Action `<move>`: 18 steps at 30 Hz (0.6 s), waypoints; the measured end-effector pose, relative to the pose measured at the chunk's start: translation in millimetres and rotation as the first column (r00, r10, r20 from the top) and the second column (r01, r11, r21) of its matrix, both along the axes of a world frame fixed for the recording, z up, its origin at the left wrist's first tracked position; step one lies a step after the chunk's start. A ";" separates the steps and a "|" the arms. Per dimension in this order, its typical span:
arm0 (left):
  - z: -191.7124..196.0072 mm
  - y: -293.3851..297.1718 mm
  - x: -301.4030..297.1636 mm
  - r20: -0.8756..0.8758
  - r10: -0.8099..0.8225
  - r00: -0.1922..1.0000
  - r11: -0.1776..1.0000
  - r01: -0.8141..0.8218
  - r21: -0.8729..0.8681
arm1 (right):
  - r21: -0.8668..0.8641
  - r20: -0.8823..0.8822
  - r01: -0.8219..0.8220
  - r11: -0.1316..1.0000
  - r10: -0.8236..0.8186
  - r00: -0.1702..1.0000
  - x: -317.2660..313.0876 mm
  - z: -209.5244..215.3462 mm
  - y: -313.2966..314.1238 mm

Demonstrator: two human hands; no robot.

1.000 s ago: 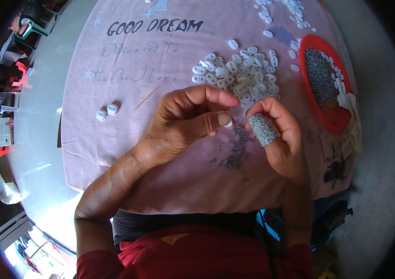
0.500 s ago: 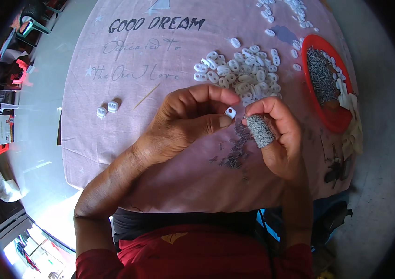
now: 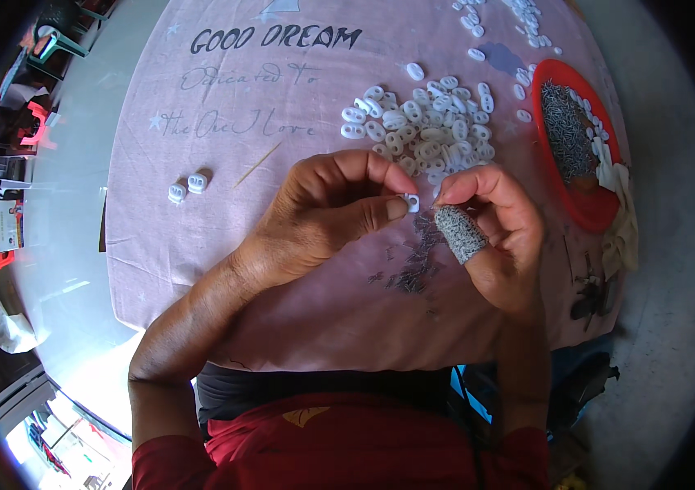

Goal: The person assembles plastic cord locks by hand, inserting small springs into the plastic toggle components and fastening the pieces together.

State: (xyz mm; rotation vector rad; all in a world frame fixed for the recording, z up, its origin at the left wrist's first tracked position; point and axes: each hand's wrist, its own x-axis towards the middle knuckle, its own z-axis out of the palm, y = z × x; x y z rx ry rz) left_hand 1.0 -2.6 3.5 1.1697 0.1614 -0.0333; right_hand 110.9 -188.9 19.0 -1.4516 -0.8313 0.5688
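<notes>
The left hand [image 3: 323, 216] pinches a small white clip [image 3: 413, 202] between thumb and forefinger, above the pink cloth [image 3: 225, 204] on the desk [image 3: 69, 220]. The right hand [image 3: 494, 220], its thumb in a grey mesh cot [image 3: 459, 233], has its fingers pressed together at the clip's right side. Just beyond lies a heap of white clips [image 3: 425, 122]; two more clips [image 3: 186, 187] sit well left. A red tray [image 3: 584, 208] of grey pins stands right. Dark lettering crosses the cloth's far part.
</notes>
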 end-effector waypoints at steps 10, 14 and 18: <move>-1.6 -2.3 -1.1 0.049 -0.016 0.999 0.998 0.013 0.064 | -0.008 0.025 0.014 1.000 -0.014 1.000 -1.2 -1.4 0.5; -6.6 -1.6 -1.3 0.054 0.028 0.998 0.999 -0.026 -0.024 | -0.007 0.024 0.019 1.000 -0.018 1.000 -2.9 0.5 0.8; -3.9 -0.8 -2.2 0.038 0.017 0.999 0.999 -0.018 0.028 | -0.019 0.038 0.004 1.000 -0.004 0.999 -3.4 1.7 2.1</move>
